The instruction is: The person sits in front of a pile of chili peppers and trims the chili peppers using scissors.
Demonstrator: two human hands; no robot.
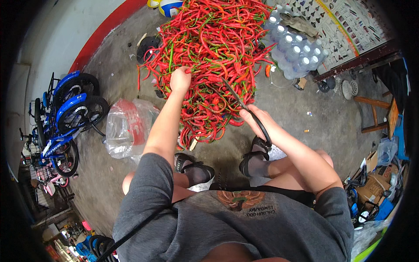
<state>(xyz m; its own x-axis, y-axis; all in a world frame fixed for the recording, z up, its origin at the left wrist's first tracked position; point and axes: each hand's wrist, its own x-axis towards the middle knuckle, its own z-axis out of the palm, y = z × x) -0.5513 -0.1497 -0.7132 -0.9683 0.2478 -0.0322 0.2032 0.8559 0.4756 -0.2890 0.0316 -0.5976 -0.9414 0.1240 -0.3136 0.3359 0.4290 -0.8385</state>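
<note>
R grip point(257, 118) clasps scissors point(237, 97) w/ blades over red chili peppers point(218, 43). L grip point(180, 80) curls over peppers' L side; can't tell if holding any.

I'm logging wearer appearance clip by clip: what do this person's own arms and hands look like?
The left hand and right hand show no gloves, watch or bracelet. Both forearms are bare below short dark grey sleeves, part of a matching shirt. A thin black cord crosses it by the left sleeve.
</note>
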